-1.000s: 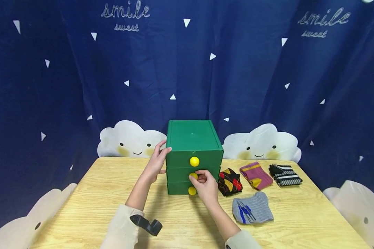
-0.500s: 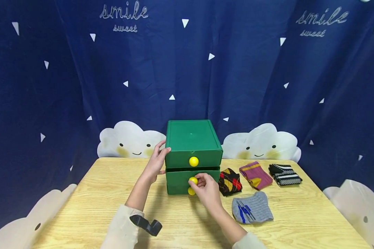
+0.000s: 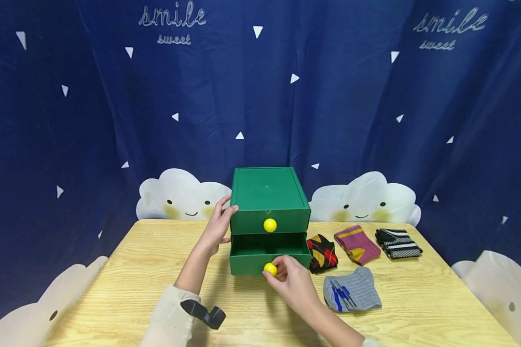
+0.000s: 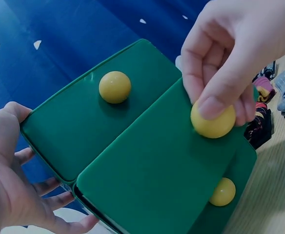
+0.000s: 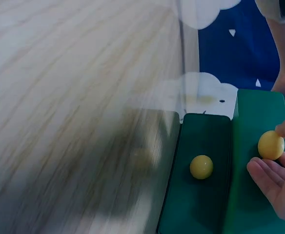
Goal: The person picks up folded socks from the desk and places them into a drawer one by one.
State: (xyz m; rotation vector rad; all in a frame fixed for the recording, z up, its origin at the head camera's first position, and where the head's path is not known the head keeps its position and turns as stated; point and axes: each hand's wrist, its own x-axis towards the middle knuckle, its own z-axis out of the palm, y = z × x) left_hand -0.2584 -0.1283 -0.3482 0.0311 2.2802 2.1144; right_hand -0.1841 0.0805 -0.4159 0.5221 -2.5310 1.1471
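A small green chest of drawers (image 3: 267, 189) with yellow ball knobs stands on the table. Its middle drawer (image 3: 247, 265) is pulled well out, and the visible inside looks bare. My right hand (image 3: 294, 282) pinches that drawer's yellow knob (image 4: 213, 123) between thumb and fingers. Against the chest's left side rests my left hand (image 3: 216, 229), its fingers spread and its thumb at the front corner. The top drawer (image 4: 79, 122) is closed. From above, the bottom drawer is hidden behind the middle one, but its knob (image 4: 222, 192) shows in the left wrist view.
Right of the chest lie an argyle sock bundle (image 3: 323, 253), a purple and yellow sock (image 3: 357, 244) and a black and white striped one (image 3: 398, 244). A grey sock (image 3: 351, 290) lies nearer. A dark blue curtain (image 3: 260, 96) hangs behind the wooden table (image 3: 147, 270).
The middle drawer has slid out toward me, from closed to well open. My right hand moved with its knob, nearer and lower. My left hand stayed on the chest's side.
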